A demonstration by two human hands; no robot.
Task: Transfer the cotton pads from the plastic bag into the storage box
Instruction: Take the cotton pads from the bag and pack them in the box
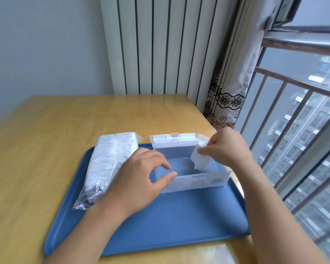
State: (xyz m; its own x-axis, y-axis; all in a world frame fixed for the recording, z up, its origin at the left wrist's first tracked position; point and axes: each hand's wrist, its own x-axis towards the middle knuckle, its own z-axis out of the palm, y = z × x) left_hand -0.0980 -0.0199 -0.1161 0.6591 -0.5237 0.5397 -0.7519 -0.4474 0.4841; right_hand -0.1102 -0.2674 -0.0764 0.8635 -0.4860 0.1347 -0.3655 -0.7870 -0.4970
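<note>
A clear plastic storage box [196, 182] stands on a blue tray [171, 223], its lid tipped back and open. My right hand [225, 147] pinches a small stack of white cotton pads [200, 159] and holds it inside the box at its right end. My left hand [141, 180] hovers at the box's left front corner, thumb and fingers apart, holding nothing. A clear plastic bag [109, 166] full of white cotton pads lies along the tray's left edge, partly on the table.
The tray rests on a wooden table [46, 141]. Behind it are a striped white panel [160, 44] and a patterned curtain [227, 103]. A window with metal railings [297, 111] runs along the right side.
</note>
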